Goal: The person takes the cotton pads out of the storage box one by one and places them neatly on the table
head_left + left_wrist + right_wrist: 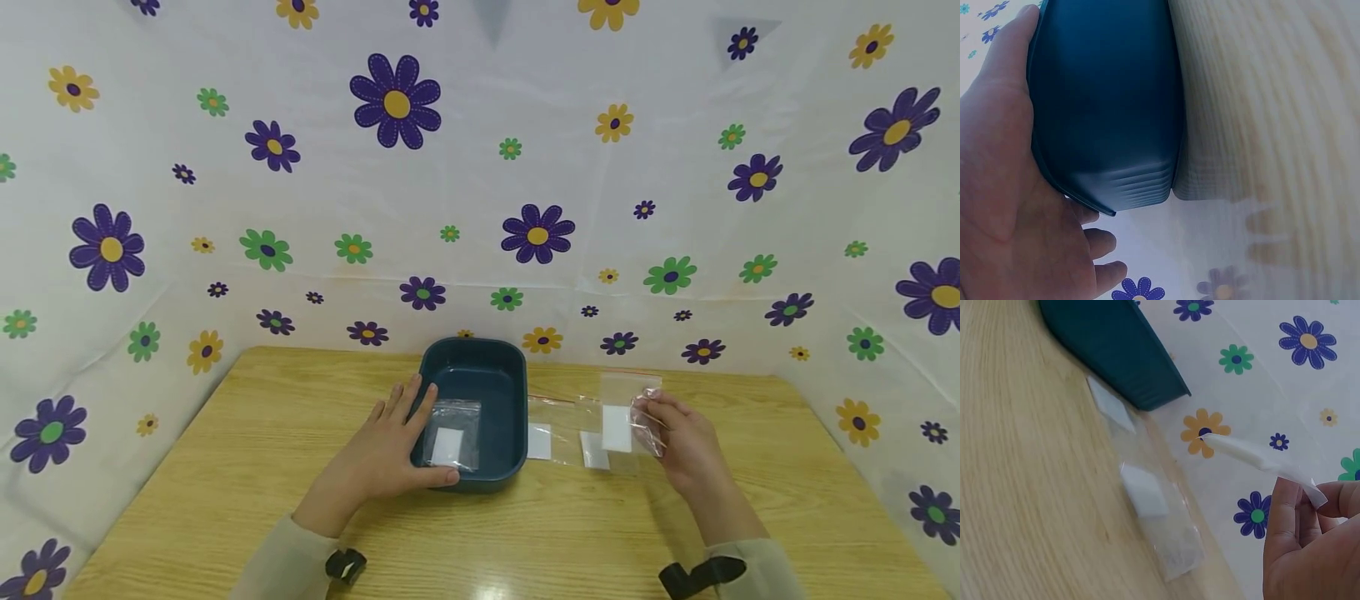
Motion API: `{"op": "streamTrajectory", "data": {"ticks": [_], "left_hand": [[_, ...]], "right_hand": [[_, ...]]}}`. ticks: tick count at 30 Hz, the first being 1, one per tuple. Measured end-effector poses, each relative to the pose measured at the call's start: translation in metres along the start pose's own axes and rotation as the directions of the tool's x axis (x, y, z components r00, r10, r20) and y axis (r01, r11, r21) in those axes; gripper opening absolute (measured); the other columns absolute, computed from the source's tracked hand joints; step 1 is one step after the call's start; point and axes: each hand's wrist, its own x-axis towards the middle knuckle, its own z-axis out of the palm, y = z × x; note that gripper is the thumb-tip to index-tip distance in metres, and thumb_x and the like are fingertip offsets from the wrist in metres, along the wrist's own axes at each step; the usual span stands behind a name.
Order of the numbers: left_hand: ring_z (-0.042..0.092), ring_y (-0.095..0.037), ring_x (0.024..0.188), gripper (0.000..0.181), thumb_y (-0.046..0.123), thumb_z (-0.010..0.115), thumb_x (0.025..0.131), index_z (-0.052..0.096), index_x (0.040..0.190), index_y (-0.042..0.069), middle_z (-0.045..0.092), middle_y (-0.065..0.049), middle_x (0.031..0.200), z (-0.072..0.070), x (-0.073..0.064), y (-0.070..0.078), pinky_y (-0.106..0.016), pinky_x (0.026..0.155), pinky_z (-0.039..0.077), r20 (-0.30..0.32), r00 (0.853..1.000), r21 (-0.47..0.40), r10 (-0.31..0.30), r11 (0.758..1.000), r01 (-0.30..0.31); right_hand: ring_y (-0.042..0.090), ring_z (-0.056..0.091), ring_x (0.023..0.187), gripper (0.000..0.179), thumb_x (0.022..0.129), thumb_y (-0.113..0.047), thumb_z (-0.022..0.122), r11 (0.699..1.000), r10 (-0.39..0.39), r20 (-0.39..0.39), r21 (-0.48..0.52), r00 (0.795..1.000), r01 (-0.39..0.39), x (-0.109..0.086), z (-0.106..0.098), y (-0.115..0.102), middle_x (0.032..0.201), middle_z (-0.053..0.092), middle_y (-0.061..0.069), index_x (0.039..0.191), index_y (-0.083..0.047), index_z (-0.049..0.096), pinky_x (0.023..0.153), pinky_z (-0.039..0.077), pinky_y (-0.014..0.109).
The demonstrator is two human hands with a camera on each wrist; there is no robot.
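A dark teal rectangular bin (pixel 501 417) stands on the table. My left hand (pixel 375 454) rests along its left rim, fingers extended toward the back and thumb over the front edge. Inside the bin lies a clear zip bag (pixel 448 447) with a white square in it. My right hand (pixel 690 446) pinches the right edge of another clear zip bag (pixel 617 427) with a white panel, held up above the table to the right of the bin. Two more such bags, one nearer the bin (pixel 1111 407) and one farther right (pixel 1144 490), lie on the table beneath it.
The wood-grain table (pixel 300 417) reaches back to a white cloth (pixel 465 183) printed with flowers, which also rises at both sides. Dark bands (pixel 705 575) sit at the cuffs of both sleeves.
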Motion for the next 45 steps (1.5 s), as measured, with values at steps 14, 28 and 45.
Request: {"op": "streamTrajectory", "data": {"ticks": [14,28,45], "left_hand": [[0.009,-0.044,0.152,0.124,0.089,0.055,0.072,0.013,0.161,0.014,0.002,-0.016,0.168,-0.001,0.000,0.001,-0.061,0.120,0.015,-0.004,1.000,-0.003,-0.002,1.000,0.002],[0.008,-0.043,0.152,0.125,0.091,0.053,0.070,0.013,0.162,0.015,0.001,-0.015,0.168,-0.001,0.000,0.001,-0.061,0.120,0.015,0.001,1.000,-0.011,-0.001,1.000,0.001],[0.007,-0.042,0.152,0.126,0.092,0.051,0.070,0.012,0.162,0.015,-0.001,-0.013,0.168,-0.002,0.000,0.001,-0.060,0.120,0.015,0.008,1.000,-0.014,-0.002,1.000,0.002]], "right_hand": [[0.000,0.064,0.094,0.017,0.104,-0.017,0.053,0.999,0.055,-0.036,0.006,0.998,-0.054,0.002,-0.030,0.007,0.096,0.069,-0.015,0.102,-0.025,0.067,0.085,0.053,0.017],[-0.001,0.064,0.089,0.017,0.105,-0.015,0.048,0.996,0.085,-0.050,0.007,0.995,-0.085,0.013,-0.049,0.013,0.091,0.071,-0.016,0.112,-0.020,0.063,0.080,0.054,0.016],[-0.001,0.064,0.086,0.051,0.107,-0.020,0.046,0.984,0.108,-0.028,-0.142,0.994,-0.111,0.029,-0.066,0.024,0.091,0.070,-0.017,0.154,-0.005,0.033,0.078,0.055,0.019]]}}
